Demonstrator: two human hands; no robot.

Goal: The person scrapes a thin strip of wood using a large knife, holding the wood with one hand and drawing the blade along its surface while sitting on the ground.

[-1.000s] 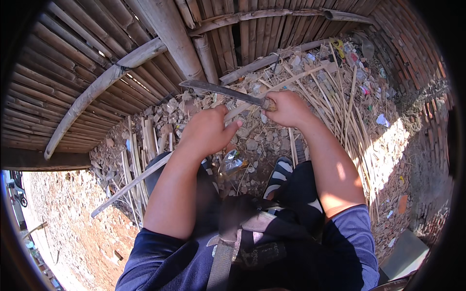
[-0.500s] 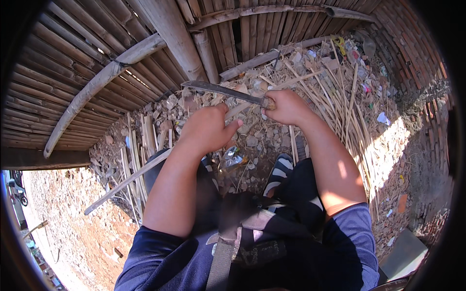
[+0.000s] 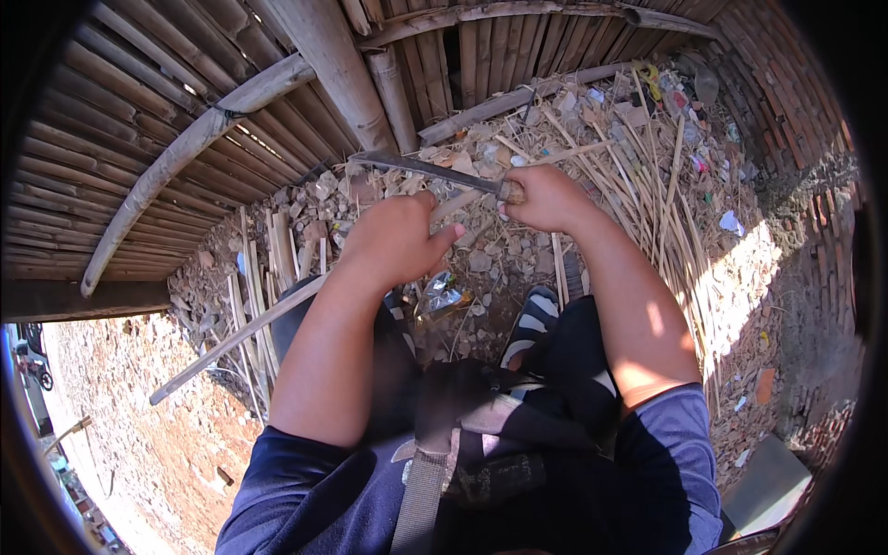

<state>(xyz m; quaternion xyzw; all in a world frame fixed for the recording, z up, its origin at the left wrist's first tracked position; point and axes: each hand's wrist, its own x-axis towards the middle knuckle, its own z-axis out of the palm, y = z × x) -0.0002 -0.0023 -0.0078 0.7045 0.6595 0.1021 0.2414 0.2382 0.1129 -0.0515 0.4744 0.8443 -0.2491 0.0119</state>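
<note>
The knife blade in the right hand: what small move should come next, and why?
Probably draw the dark blade down along the bamboo strip. The right hand grips the handle, with the blade lying across the strip's upper end. The left hand holds the strip just below, thumb out. That thumb lies near the edge, so it looks wise to keep it clear.

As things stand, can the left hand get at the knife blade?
Probably yes. The left hand grips a bamboo strip right below the dark blade, which the right hand holds by the handle. Nothing lies between them, though that hand is occupied.
</note>
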